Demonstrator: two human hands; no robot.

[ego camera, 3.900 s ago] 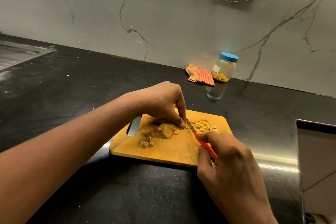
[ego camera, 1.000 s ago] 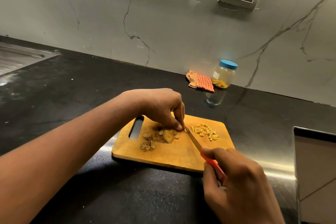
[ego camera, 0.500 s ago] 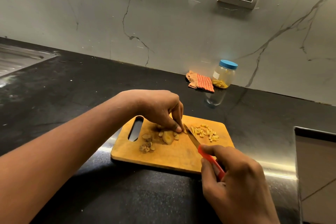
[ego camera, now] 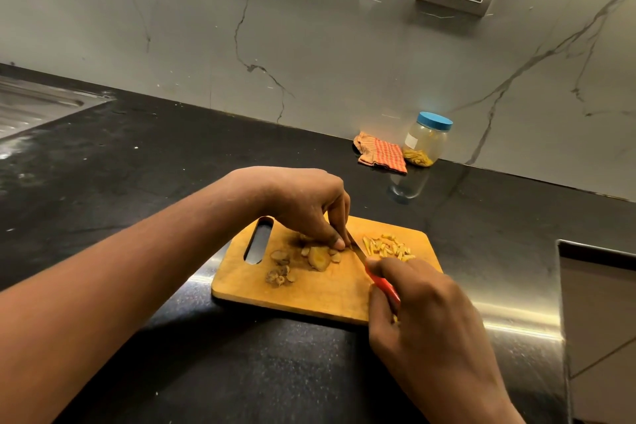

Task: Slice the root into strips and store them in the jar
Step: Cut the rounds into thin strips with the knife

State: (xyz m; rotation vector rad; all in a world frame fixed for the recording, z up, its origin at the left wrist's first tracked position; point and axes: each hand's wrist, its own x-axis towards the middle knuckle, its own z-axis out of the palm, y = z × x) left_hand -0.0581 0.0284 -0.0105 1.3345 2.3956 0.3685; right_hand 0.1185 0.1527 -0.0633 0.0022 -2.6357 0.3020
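— Where does the root sit?

— On the wooden cutting board (ego camera: 309,299), which lies on the black bench (ego camera: 155,165). Pale root slices (ego camera: 318,258) lie near the middle of the board, and a few darker scraps (ego camera: 279,276) lie just to their left, near the handle slot.

— And the hands?

— The left hand (ego camera: 306,206) arches over the slices, its fingers curled and their tips pinning a piece down right beside the blade. That piece is mostly hidden under the fingertips. The right hand (ego camera: 426,317) grips the red handle of a knife (ego camera: 358,253), fingers wrapped round it. The blade points up and away towards the left fingertips, with its tip down at the board.

— Any strips cut?

— Yes, a small heap of yellow strips (ego camera: 387,246) lies on the right part of the board, just beyond the blade.

— The jar?

— The jar (ego camera: 426,143) stands upright at the back of the bench against the marble wall, well apart from the board. Its blue lid is on, and some yellow strips lie in its bottom. A checked orange cloth (ego camera: 380,153) lies just beside it on the left.
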